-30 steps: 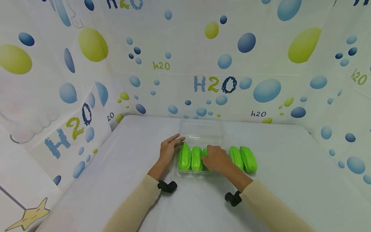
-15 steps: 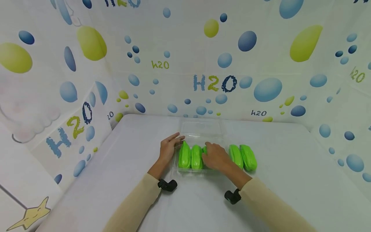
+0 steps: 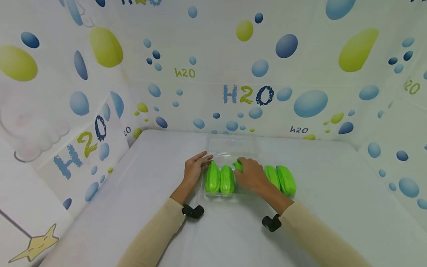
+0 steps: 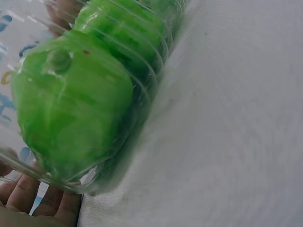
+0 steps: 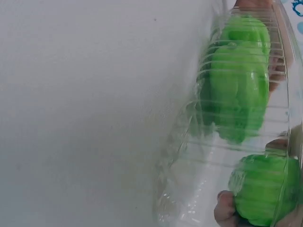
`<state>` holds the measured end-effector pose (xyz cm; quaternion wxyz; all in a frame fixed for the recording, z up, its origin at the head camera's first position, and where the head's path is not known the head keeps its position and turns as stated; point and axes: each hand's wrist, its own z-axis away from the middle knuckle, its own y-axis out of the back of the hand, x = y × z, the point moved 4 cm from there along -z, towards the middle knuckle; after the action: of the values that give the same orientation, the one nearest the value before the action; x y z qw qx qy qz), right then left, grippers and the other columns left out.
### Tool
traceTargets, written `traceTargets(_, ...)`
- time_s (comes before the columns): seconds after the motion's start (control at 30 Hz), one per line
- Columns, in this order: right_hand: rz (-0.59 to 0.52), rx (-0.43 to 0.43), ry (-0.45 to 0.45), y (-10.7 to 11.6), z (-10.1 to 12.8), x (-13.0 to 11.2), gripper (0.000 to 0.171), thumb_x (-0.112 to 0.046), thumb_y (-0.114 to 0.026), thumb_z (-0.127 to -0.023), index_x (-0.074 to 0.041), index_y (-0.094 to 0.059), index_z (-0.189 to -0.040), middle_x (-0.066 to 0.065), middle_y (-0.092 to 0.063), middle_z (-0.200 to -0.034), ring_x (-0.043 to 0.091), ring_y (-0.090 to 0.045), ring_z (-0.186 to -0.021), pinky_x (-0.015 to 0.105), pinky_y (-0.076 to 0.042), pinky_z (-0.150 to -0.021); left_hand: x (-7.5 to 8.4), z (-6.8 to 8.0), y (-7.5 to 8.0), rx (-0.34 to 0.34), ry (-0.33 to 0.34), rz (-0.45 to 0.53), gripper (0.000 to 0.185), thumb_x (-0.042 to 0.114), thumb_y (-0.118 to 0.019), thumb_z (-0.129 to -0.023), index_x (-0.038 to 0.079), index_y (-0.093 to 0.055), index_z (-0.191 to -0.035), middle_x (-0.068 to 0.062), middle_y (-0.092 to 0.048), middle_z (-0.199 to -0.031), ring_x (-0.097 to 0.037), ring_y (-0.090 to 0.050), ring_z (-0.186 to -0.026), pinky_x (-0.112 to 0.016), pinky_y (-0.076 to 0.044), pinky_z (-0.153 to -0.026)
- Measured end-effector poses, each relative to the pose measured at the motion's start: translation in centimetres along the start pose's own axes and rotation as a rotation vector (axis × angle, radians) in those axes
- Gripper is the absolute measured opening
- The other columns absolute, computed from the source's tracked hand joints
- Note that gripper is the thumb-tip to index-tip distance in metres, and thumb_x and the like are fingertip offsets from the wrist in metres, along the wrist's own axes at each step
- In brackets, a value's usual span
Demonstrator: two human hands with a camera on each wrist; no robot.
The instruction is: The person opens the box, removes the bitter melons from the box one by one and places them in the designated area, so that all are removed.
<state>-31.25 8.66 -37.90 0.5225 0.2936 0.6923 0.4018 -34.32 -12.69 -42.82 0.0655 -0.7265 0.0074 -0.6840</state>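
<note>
Since half a second ago the right hand has drawn its green ridged gourd-shaped vegetable up a little, its far tip now showing above the curled fingers clamped round it, over the clear plastic clamshell tray; the left hand, fingers straight, presses the tray's left rim, steadying it; two matching green vegetables already lie inside, two more wait on the white table to the right.

Right hand shifted slightly toward the far side of clear tray, third green vegetable now tilted up, tip raised
</note>
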Motion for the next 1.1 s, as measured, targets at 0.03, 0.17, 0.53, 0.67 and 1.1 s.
traceTargets(0.03,-0.003,0.008,0.002,0.1,0.0,0.1,0.049,-0.021,-0.056,-0.095,0.0,-0.058,-0.139,0.015,-0.066,-0.111,0.024,-0.055,-0.083,0.038,-0.047,-0.071,0.0,0.0,0.0,0.007,-0.004,-0.004,0.043,0.009,-0.051,-0.104,-0.004,-0.05,-0.146,-0.023,-0.065,-0.131,-0.038,-0.064,-0.121,-0.047,-0.051,-0.106)
traceTargets(0.17,-0.003,0.038,0.018,0.2,-0.1,0.8,0.047,-0.019,-0.056,-0.094,-0.001,-0.058,-0.138,0.013,-0.065,-0.104,0.022,-0.053,-0.078,0.034,-0.044,-0.065,-0.1,0.1,0.0,0.024,-0.006,-0.012,0.043,0.01,-0.052,-0.104,-0.003,-0.053,-0.144,-0.021,-0.067,-0.129,-0.035,-0.066,-0.118,-0.044,-0.053,-0.103)
traceTargets(0.53,-0.031,0.18,0.059,2.2,0.5,1.4,0.048,-0.017,-0.055,-0.093,0.0,-0.059,-0.138,0.02,-0.066,-0.119,0.026,-0.056,-0.083,0.041,-0.049,-0.071,-0.1,-0.1,0.1,0.005,0.003,0.015,0.043,0.009,-0.052,-0.104,-0.003,-0.051,-0.145,-0.023,-0.066,-0.13,-0.038,-0.064,-0.121,-0.045,-0.052,-0.105)
traceTargets(0.67,-0.066,0.28,0.062,3.0,0.7,2.1,0.047,-0.016,-0.055,-0.092,0.001,-0.06,-0.136,0.022,-0.067,-0.121,0.031,-0.06,-0.09,0.047,-0.052,-0.077,-0.3,-0.1,0.2,-0.021,0.011,0.037,0.044,0.008,-0.05,-0.105,-0.005,-0.048,-0.147,-0.025,-0.063,-0.133,-0.039,-0.062,-0.124,-0.047,-0.05,-0.107)
traceTargets(1.1,-0.071,0.36,-0.076,5.8,1.7,6.1,0.047,-0.02,-0.051,-0.096,-0.002,-0.057,-0.14,0.021,-0.064,-0.114,0.032,-0.056,-0.088,0.045,-0.049,-0.073,0.7,0.4,0.3,-0.034,0.009,0.034,0.042,0.003,-0.05,-0.104,-0.007,-0.049,-0.144,-0.027,-0.063,-0.131,-0.041,-0.062,-0.123,-0.048,-0.05,-0.106)
